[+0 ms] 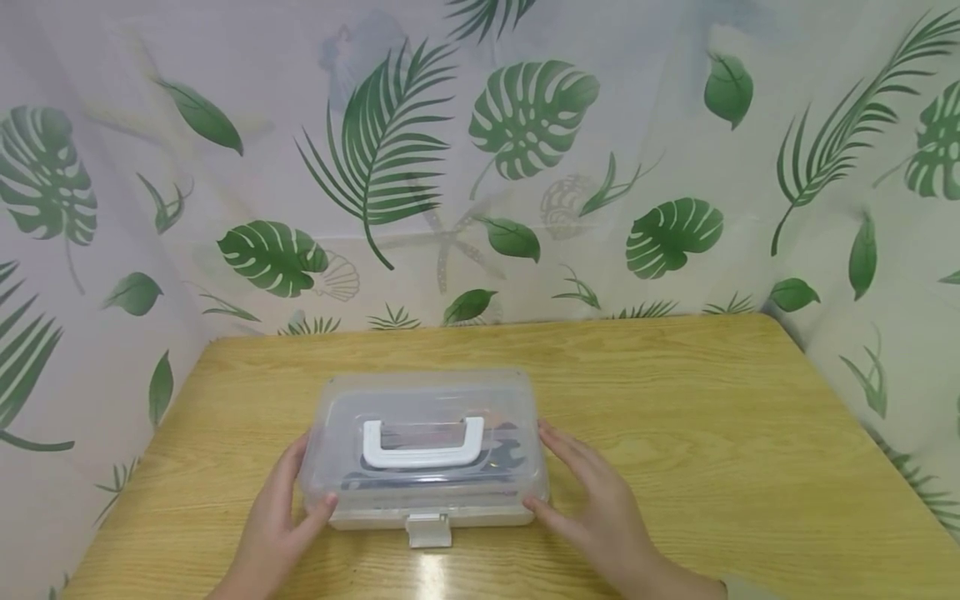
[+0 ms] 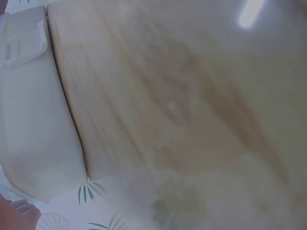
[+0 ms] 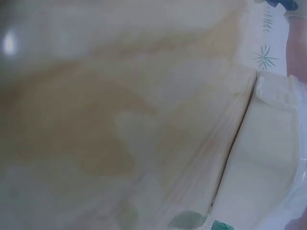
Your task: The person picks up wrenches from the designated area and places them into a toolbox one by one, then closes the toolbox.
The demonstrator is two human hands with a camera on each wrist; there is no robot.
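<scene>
A plastic storage box (image 1: 435,492) with a see-through lid and a white carry handle (image 1: 423,457) stands on the wooden table, its lid down. A white latch (image 1: 429,531) sticks out at its front. Through the lid, dark and grey contents show, too blurred to name. My left hand (image 1: 279,508) grips the box's left side, thumb on the front corner and the other fingers partly hidden behind the side. On the opposite side, my right hand (image 1: 600,500) holds it with the thumb at the front corner and fingers along the side. In both wrist views the box's pale front wall (image 2: 41,110) (image 3: 261,148) appears.
The wooden table (image 1: 712,450) extends on both sides of the box and behind it. A pale cloth with green leaf prints (image 1: 585,267) hangs at the back and along both sides. Light glares off the tabletop before the latch.
</scene>
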